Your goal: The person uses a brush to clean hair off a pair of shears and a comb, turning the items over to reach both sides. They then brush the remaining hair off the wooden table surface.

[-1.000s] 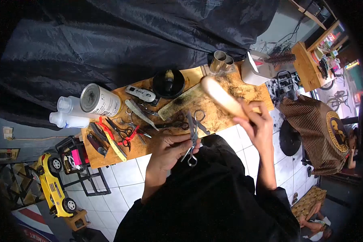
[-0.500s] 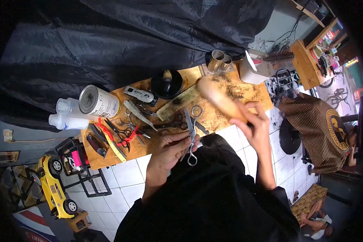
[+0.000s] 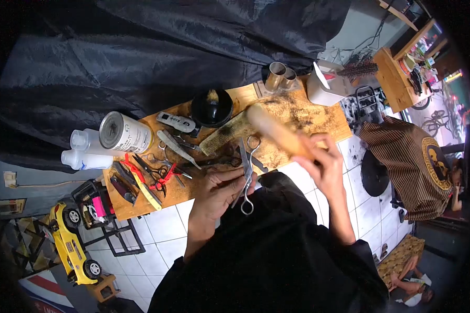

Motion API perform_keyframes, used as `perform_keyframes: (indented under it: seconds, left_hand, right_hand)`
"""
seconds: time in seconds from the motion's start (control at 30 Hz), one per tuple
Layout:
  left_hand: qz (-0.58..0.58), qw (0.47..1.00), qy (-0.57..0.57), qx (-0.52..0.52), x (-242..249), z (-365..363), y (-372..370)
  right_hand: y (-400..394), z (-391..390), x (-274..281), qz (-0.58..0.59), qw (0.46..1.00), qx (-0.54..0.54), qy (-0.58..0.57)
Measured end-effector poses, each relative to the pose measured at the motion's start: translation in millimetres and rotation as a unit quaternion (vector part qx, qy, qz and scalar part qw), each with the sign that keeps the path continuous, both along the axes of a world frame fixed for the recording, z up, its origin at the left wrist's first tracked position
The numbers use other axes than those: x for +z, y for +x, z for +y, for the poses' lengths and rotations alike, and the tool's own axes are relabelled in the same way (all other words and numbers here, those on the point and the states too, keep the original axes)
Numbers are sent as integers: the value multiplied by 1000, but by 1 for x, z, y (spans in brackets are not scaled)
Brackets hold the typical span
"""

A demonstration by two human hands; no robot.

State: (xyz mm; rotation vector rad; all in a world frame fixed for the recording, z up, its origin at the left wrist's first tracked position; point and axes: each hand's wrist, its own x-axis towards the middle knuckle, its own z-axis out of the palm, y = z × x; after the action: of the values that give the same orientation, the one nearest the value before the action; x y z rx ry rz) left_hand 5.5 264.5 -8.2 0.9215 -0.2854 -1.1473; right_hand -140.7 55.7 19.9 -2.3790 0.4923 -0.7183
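My left hand (image 3: 219, 194) is closed around a pair of silver thinning scissors (image 3: 247, 169), blades pointing up, one finger loop at the top and one at the bottom. In my right hand (image 3: 325, 166) is a wooden-handled brush (image 3: 277, 130), blurred by motion, its pale end toward the table and close above the scissors. A comb (image 3: 222, 136) lies behind the scissors on the wooden table (image 3: 326, 122). To its left are a folding razor (image 3: 176, 149), a hair clipper (image 3: 176, 123), black scissors (image 3: 154, 169) and red-handled tools (image 3: 164, 180).
A black bowl (image 3: 227, 112) holding a brush, a large can (image 3: 125, 134), plastic bottles (image 3: 91, 148), metal cups (image 3: 275, 75) and a white bin (image 3: 321, 88) line the table's back. A yellow toy car (image 3: 70, 245) stands left. A person under a striped cape (image 3: 402, 156) sits right.
The brush in my right hand has shifted slightly left and stays blurred. My left hand and the scissors have hardly moved; the whole view has shifted a little.
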Motion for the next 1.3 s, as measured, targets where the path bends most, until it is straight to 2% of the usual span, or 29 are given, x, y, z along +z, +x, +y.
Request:
perform_keyframes:
  seconds: [0.07, 0.1, 0.17, 0.2, 0.23, 0.27, 0.33, 0.4, 0.47, 0.5, 0.53, 0.6, 0.63, 0.67, 0.73, 0.77, 0.8, 0.87, 0.93, 1.0, 1.07, 1.13, 1.17, 1.2, 1.3]
  left_hand:
    - [69, 997, 31, 17, 5, 0, -5]
    - [91, 995, 40, 25, 4, 0, -5]
    - [105, 994, 16, 32, 0, -3, -2]
    - [119, 992, -9, 34, -5, -4, 0]
    - [101, 993, -48, 48, -20, -3, -1]
    - [101, 993, -48, 46, -14, -5, -2]
    - [117, 983, 82, 111, 2, -11, -4]
    - [110, 989, 54, 80, -10, -6, 0]
    - [176, 981, -78, 34, -19, -5, -1]
    - [91, 991, -45, 92, -16, -8, -6]
    - [91, 991, -46, 91, -15, -8, -5]
    - [129, 992, -2, 19, -14, -3, -3]
    - [116, 993, -3, 27, -17, -3, -5]
    - [115, 993, -3, 30, -17, -4, -4]
    - [132, 991, -19, 26, -16, -5, -1]
    - [165, 984, -65, 15, -17, -4, 1]
    - [173, 983, -21, 61, -17, -6, 1]
    - [142, 986, 43, 74, -10, -6, 3]
    - [136, 990, 28, 35, -13, -3, 6]
    - [83, 996, -18, 4, -13, -4, 1]
    - [56, 998, -41, -11, -11, -3, -1]
    - [55, 997, 49, -10, -4, -4, -3]
    - [66, 997, 46, -4, -8, -4, -5]
    - [66, 997, 47, -3, -10, -4, -5]
    - [111, 993, -6, 35, -16, -5, -8]
  right_hand:
    - [4, 0, 11, -13, 993, -102, 62]
    - [3, -1, 10, -13, 993, -101, 63]
    - [-6, 0, 7, -38, 997, 10, 62]
    - [-12, 5, 3, -7, 987, 69, 145]
    - [-13, 10, 4, -6, 982, 150, 113]
    - [-12, 16, 7, -4, 970, 228, 80]
    - [-12, 30, 13, 47, 944, 302, 122]
    - [-11, 34, 10, 75, 943, 301, 122]
    - [-8, 27, 0, 35, 981, 181, 63]
    - [-4, 21, 1, 26, 989, 139, 50]
    - [0, 18, -2, -16, 994, 92, 48]
    - [9, 17, 3, -6, 998, -34, 44]
    - [9, 15, 5, -4, 994, -43, 101]
    - [7, 13, 4, -5, 994, -40, 101]
    - [-1, 10, 2, -48, 989, 90, 105]
    - [-5, 9, 4, -29, 980, 169, 102]
    - [-7, 10, 3, -35, 966, 243, 82]
    - [-11, 21, 17, 84, 947, 281, 129]
    - [-9, 22, 9, 75, 952, 275, 112]
    - [-5, 13, -4, -1, 984, 173, 30]
    - [-2, 10, -3, -10, 995, 78, 63]
    - [2, 9, 2, -4, 999, -20, 49]
    - [2, 8, -3, -19, 997, -33, 67]
    - [1, 8, -3, -19, 997, -33, 67]
    - [-8, 13, -2, -44, 987, 119, 95]
